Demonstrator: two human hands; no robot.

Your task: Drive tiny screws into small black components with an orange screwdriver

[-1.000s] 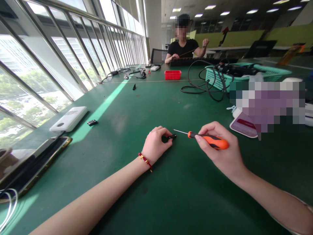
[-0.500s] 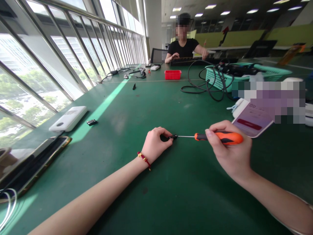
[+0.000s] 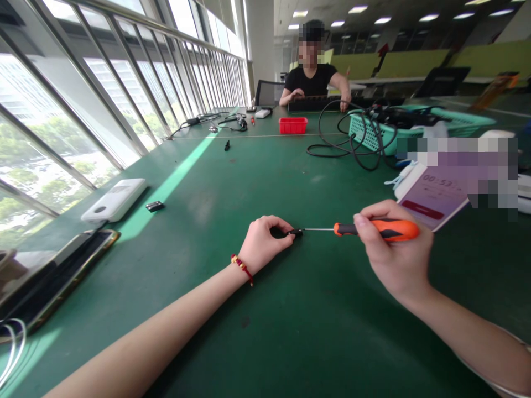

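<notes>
Between the thumb and fingers of my left hand (image 3: 265, 243) is a small black part (image 3: 296, 232), held low at the green tabletop (image 3: 265, 309). Its exact kind is too small to make out. My right hand (image 3: 396, 260) is closed around the orange and black handle of a screwdriver (image 3: 385, 229). The screwdriver lies nearly level, its thin metal shaft pointing left at the black part. The tip is at or just short of the part's right end; I cannot tell if they touch.
On the left are a white power bank (image 3: 116, 199), a small black piece (image 3: 155, 206) and a dark phone (image 3: 74, 271). Farther off stand a red bin (image 3: 292, 125) and a teal basket (image 3: 369, 134) with black cables. A lit phone (image 3: 433, 196) leans behind my right hand. A person (image 3: 311, 80) sits opposite.
My right hand and the screwdriver have shifted slightly right and up, the tip drawing back a little from the black part. My left hand stays nearly in place.
</notes>
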